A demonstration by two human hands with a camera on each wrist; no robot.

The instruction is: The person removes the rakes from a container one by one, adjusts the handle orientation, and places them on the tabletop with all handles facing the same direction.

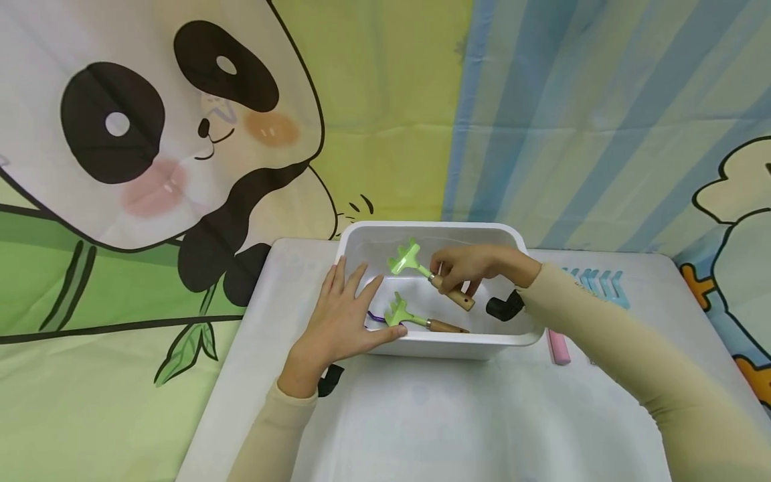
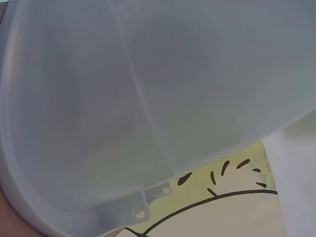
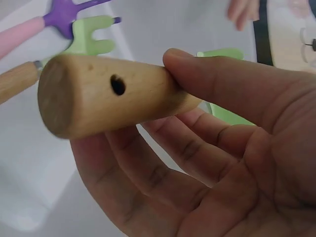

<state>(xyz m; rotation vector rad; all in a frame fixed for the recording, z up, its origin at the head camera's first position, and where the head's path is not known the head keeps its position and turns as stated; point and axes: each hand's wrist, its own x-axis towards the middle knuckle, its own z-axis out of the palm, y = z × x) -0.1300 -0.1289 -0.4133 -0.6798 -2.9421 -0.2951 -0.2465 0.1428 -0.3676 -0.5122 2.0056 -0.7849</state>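
Observation:
A white plastic tub [image 1: 446,344] stands on the table. My right hand [image 1: 464,266] reaches into it and holds a green toy rake [image 1: 405,258] by its wooden handle [image 3: 106,94], between thumb and fingers. A second green rake [image 1: 400,312] with a wooden handle lies on the tub's floor, and a purple tool [image 3: 69,15] with a pink handle lies beside it. My left hand [image 1: 343,318] rests with straight fingers on the tub's left front rim. The left wrist view is filled by the tub wall [image 2: 148,108].
A black piece [image 1: 504,306] lies in the tub's right part. To the right of the tub, a pink stick [image 1: 558,348] and a light blue comb-like piece [image 1: 599,282] lie on the white table [image 1: 421,415]. A panda cloth hangs behind.

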